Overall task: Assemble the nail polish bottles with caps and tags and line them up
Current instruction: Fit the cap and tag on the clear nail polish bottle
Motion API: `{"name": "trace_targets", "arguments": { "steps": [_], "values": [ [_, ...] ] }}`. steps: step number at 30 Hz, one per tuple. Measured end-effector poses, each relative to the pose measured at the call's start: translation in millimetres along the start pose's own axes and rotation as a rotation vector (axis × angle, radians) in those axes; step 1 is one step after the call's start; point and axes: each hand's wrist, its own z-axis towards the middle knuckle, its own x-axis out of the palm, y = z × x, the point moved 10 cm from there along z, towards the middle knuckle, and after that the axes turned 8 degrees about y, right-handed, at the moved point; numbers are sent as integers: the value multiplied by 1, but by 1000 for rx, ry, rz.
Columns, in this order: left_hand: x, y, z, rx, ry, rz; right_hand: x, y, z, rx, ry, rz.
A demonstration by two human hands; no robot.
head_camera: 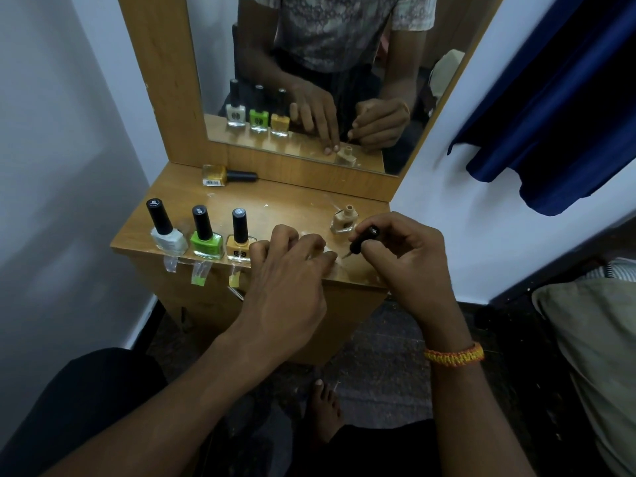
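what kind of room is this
Probably a bedroom or dressing corner at home: a small wooden dressing table with a mirror, nail polish bottles lined along it, and a blue curtain nearby.

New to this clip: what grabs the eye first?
Three capped bottles, white, green and orange, stand lined up along the shelf's front left edge. Right of them, the right hand holds a black brush cap near an open beige bottle. The mirror behind doubles everything.

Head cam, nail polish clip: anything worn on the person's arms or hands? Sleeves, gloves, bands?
Both forearms are bare, with no sleeves in view and no gloves. The left hand carries nothing visible. The right hand has a braided orange and yellow thread band around its wrist. No rings or watch are visible.
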Motion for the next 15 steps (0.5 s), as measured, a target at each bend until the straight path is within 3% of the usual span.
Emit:
{"name": "trace_targets", "arguments": {
  "steps": [15],
  "values": [
    [0,1,1,9,-26,20,6,-3,1,46,45,-30]
  ]
}}
